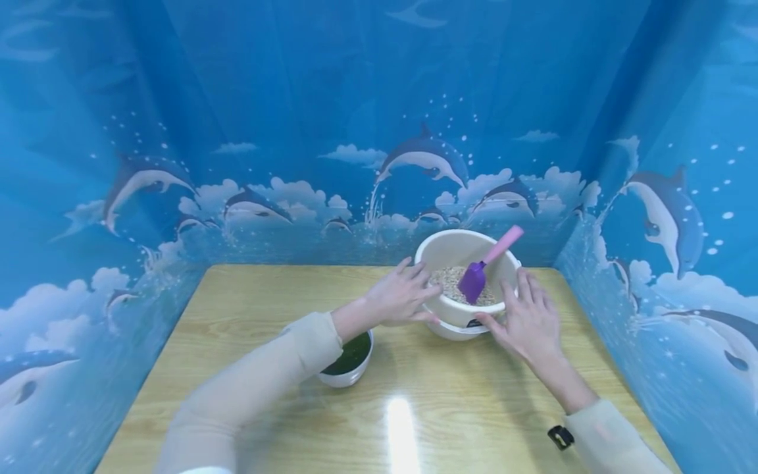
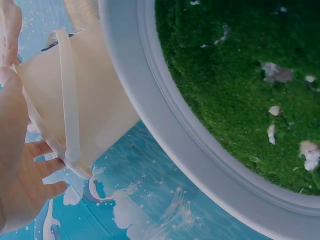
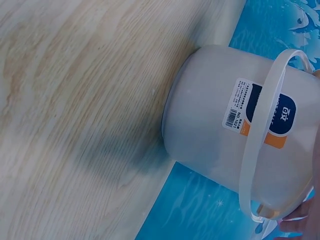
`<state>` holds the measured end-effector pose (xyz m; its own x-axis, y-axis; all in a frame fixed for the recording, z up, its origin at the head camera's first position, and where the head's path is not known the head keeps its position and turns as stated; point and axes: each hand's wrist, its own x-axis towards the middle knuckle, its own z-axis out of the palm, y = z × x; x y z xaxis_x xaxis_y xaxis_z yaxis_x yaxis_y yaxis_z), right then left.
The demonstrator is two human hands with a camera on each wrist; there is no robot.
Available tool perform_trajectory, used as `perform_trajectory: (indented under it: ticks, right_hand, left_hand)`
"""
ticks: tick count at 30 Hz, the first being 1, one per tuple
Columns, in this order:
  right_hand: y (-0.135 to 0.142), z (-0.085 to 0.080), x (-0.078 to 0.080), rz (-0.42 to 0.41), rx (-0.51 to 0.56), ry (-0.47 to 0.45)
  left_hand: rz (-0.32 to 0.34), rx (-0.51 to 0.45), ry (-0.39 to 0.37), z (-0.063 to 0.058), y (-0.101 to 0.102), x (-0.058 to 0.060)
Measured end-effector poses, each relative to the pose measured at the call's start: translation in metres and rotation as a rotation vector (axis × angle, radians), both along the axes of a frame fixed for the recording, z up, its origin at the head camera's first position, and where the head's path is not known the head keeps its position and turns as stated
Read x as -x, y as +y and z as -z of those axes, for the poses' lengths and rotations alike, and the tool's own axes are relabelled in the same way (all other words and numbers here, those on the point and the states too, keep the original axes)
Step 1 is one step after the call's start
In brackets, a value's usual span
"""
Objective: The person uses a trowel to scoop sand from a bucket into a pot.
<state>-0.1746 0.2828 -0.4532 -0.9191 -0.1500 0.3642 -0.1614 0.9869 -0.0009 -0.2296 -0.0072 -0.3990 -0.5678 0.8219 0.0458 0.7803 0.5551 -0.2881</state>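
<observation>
A white plastic bucket [image 1: 468, 238] stands at the back right of the table, with pale gravel-like grains [image 1: 447, 280] inside. A toy shovel [image 1: 474, 282] with a purple blade and pink handle leans in it. My left hand [image 1: 403, 293] holds the bucket's left rim, fingers over the edge and thumb low on the outside. On the other side, my right hand [image 1: 530, 319] grips the right rim with the thumb toward the front. The bucket's handle [image 3: 260, 125] hangs down across its labelled front.
A white bowl [image 2: 135, 80] with a green moss-like surface and small pale bits sits below my left forearm. Blue dolphin-print curtains [image 1: 284, 99] enclose the wooden table [image 1: 254, 289] at the back and sides. A black band [image 1: 560, 437] is by the right sleeve.
</observation>
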Motion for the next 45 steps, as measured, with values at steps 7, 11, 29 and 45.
perform_trajectory:
  ticks: [7,11,29,45]
  right_hand:
    - [-0.006,0.0,0.001,-0.008,0.007,-0.024]
    - [-0.01,0.0,0.002,-0.016,0.0,-0.028]
    - [-0.025,0.001,0.003,-0.043,-0.022,-0.023]
    - [-0.024,0.001,0.005,-0.065,0.008,-0.018]
  left_hand:
    - [0.01,-0.01,0.039,0.0,-0.008,-0.004]
    - [0.005,-0.019,0.028,0.001,-0.013,-0.005]
    - [-0.014,-0.04,0.006,0.004,-0.03,-0.012]
    - [-0.05,-0.038,-0.046,0.005,-0.032,-0.013]
